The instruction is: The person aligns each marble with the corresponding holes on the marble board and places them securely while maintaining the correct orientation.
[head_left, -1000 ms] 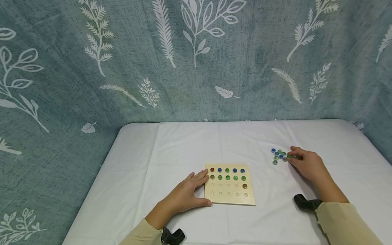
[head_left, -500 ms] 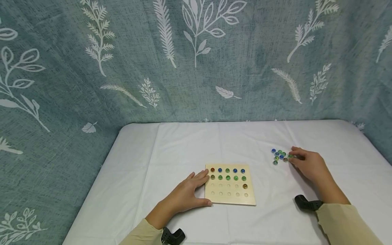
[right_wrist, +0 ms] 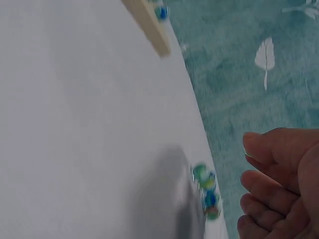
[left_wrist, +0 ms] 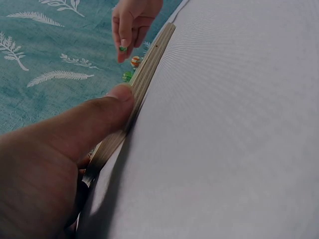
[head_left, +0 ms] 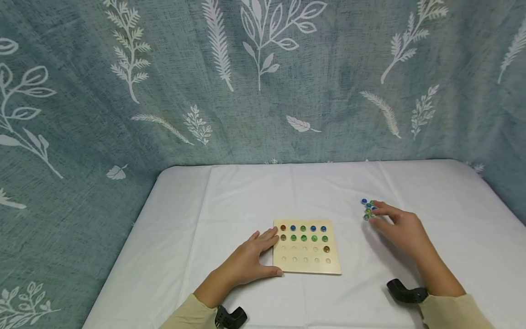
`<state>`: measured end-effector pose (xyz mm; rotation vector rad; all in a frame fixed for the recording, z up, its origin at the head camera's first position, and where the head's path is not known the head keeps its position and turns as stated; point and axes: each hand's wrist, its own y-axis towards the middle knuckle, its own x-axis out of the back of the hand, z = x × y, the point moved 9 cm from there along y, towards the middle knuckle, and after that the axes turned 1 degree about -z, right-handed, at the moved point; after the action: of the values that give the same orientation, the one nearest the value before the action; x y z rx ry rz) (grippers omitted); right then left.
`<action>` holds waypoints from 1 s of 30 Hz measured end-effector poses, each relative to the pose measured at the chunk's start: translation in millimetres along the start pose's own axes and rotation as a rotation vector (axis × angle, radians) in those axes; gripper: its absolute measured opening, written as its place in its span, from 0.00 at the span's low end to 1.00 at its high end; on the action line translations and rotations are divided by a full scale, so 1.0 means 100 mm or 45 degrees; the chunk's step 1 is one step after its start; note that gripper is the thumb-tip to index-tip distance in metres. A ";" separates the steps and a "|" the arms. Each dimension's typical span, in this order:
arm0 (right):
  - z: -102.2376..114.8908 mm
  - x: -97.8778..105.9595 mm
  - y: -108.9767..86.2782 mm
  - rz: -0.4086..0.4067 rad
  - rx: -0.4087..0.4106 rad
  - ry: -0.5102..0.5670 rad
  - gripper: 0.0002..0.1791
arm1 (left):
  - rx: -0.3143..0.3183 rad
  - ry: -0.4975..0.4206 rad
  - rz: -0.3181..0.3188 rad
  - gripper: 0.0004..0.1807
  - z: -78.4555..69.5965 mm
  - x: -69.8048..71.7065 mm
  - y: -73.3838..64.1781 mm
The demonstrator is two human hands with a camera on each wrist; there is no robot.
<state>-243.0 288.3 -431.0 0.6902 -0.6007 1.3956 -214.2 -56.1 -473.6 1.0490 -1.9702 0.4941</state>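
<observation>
My left hand (head_left: pixel 248 260) braces a pale wooden board (head_left: pixel 301 267), fingers along its left side and thumb against its near edge. The board's two back rows of hollows hold coloured glass marbles, and a brown marble (head_left: pixel 326 249) sits at the right end of the third row. Between thumb and fingertips, my right hand (head_left: pixel 400 228) pinches a green marble (left_wrist: pixel 122 48), plain in the left wrist view. That hand is raised just over the right side of a small group of loose blue and green marbles (head_left: pixel 368 211), partly hiding them.
A white cloth (head_left: pixel 230 196) covers the table. Behind and left of it hangs a teal curtain (head_left: pixel 172 82) with white leaf prints. Black devices (head_left: pixel 231 317) are strapped at both wrists, below beige sleeves.
My right hand has lifted from the right end of the loose marbles and moved left and nearer, carrying a green marble. The left hand stays at the board.
</observation>
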 end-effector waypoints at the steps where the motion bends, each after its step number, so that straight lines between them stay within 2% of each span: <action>1: 0.06 -0.03 -0.02 0.007 0.011 0.024 0.22 | -0.001 0.001 -0.001 0.51 0.00 0.00 0.00; 6: 0.37 -0.24 -0.12 0.042 0.063 0.088 0.18 | -0.008 -0.004 0.000 0.51 0.00 0.01 0.00; 15: 0.77 -0.58 -0.24 0.116 0.176 0.089 0.11 | -0.001 -0.024 0.000 0.50 0.00 0.00 0.00; 23: 0.97 -0.77 -0.32 0.156 0.307 0.069 0.09 | 0.012 -0.025 0.003 0.50 0.00 0.01 0.00; 30: 1.03 -0.89 -0.36 0.190 0.359 0.006 0.07 | 0.002 -0.017 0.005 0.50 0.00 0.01 0.00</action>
<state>-213.1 150.9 -431.1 0.8802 -0.4629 1.6393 -214.2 -56.5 -472.2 1.0518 -1.9842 0.4925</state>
